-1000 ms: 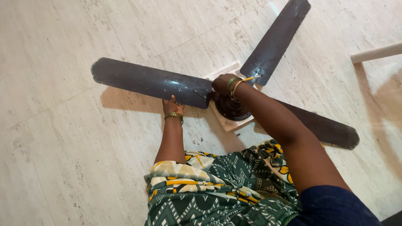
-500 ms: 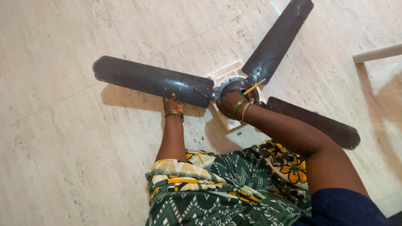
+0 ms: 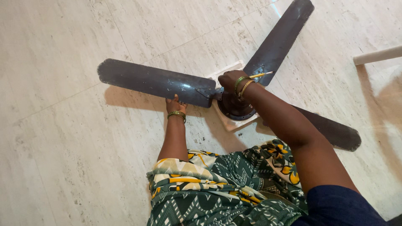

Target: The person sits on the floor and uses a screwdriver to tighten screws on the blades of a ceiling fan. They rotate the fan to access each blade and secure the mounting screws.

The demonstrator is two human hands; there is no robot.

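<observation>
While the left hand (image 3: 175, 104) grips the left fan blade (image 3: 155, 81) from beneath, the right hand (image 3: 228, 80), closed on a yellow-handled tool (image 3: 261, 75), works at the hub (image 3: 236, 106); next calls for steady bracing.

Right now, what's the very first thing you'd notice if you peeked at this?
A big dark ceiling fan lies on the pale stone floor, its three long blades spread out from the middle of the picture. The right hand sits over the round hub with a thin yellow-handled tool, while the left hand grips the edge of the left blade. A green patterned cloth fills the bottom.
</observation>
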